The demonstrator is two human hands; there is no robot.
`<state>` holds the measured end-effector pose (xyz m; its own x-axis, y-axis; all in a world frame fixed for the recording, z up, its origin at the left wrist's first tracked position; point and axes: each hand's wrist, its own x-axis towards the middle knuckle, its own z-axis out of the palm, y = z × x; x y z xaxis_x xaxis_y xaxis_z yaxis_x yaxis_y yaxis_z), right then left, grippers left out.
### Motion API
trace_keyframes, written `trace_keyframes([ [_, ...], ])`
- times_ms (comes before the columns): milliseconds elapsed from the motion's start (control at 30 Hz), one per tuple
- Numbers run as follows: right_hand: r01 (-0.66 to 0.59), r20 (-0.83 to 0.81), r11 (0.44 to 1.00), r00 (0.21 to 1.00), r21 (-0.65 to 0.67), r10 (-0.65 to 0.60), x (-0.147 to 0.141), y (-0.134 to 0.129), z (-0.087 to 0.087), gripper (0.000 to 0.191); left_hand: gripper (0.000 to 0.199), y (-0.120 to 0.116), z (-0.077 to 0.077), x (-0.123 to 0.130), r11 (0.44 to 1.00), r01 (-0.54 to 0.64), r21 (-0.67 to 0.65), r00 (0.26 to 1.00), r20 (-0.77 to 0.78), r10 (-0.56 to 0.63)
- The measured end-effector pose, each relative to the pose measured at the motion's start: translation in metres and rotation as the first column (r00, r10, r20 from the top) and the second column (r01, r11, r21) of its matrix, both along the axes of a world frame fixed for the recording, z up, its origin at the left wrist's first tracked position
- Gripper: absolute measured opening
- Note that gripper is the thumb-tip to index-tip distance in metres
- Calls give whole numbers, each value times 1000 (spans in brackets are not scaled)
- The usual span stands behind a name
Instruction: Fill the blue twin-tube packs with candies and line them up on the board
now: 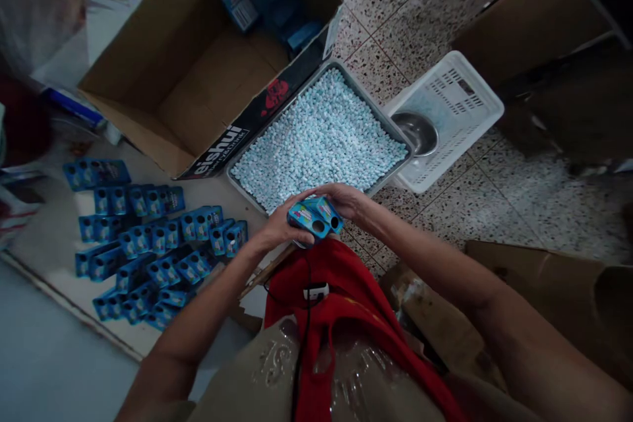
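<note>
Blue box (314,217) is pinched between left hand (277,227) and right hand (346,201), fingers closed on it above the pellet tray (237,178); a slack grip could drop it in.

Matt brown cardboard carton (198,72), glossy printed little blue boxes (148,244), shiny steel bowl (419,132) in white perforated plastic basket (459,99), speckled polished terrazzo floor (445,0), red cloth (341,290).

Print on the small blue boxes (148,237) is too small to read; fingertips hide behind the held box (314,217).
</note>
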<state>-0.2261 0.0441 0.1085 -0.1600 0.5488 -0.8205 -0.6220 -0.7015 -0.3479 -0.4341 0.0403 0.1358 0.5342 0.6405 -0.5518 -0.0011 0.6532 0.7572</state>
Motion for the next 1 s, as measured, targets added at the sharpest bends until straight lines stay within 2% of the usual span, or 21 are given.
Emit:
trace_keyframes([
  [67,15,28,1000,999,1,-15,4,-11,7,17,91,-17,-6,8,965,-242,-102,970,-51,238],
  [133,8,135,992,991,125,-25,1,-27,17,29,81,-31,-11,20,857,-488,-167,873,-101,478],
  [200,-137,333,943,943,303,30,-8,-43,26,57,76,-39,-13,33,752,-634,-180,772,-96,628],
  [233,-252,461,897,885,363,62,-14,-50,28,69,75,-41,-13,39,719,-669,-189,741,-80,667],
  [300,-455,694,802,717,388,71,-24,-55,28,80,73,-42,-9,46,698,-677,-233,727,-67,684],
  [367,-579,815,730,577,363,52,-27,-53,23,72,69,-41,-3,45,711,-646,-277,755,-97,649],
  [400,-625,834,694,548,358,64,-26,-50,20,66,67,-39,1,42,726,-630,-274,771,-116,626],
  [500,-695,820,616,556,370,134,-19,-44,13,53,68,-37,8,28,780,-604,-161,796,-158,584],
  [567,-688,822,625,555,368,127,-18,-46,14,47,73,-38,8,22,775,-626,-83,775,-180,606],
  [633,-659,837,657,543,368,76,-21,-53,16,41,77,-41,7,22,751,-659,-37,743,-186,643],
  [733,-580,838,717,546,387,-10,-30,-69,18,36,81,-47,6,30,717,-696,37,706,-145,693],
  [867,-480,834,795,549,370,-56,-42,-85,14,34,86,-52,4,42,684,-721,106,674,-119,729],
  [1000,-480,854,797,513,368,-85,-50,-84,9,35,86,-52,-2,40,655,-737,166,637,-152,756],
])
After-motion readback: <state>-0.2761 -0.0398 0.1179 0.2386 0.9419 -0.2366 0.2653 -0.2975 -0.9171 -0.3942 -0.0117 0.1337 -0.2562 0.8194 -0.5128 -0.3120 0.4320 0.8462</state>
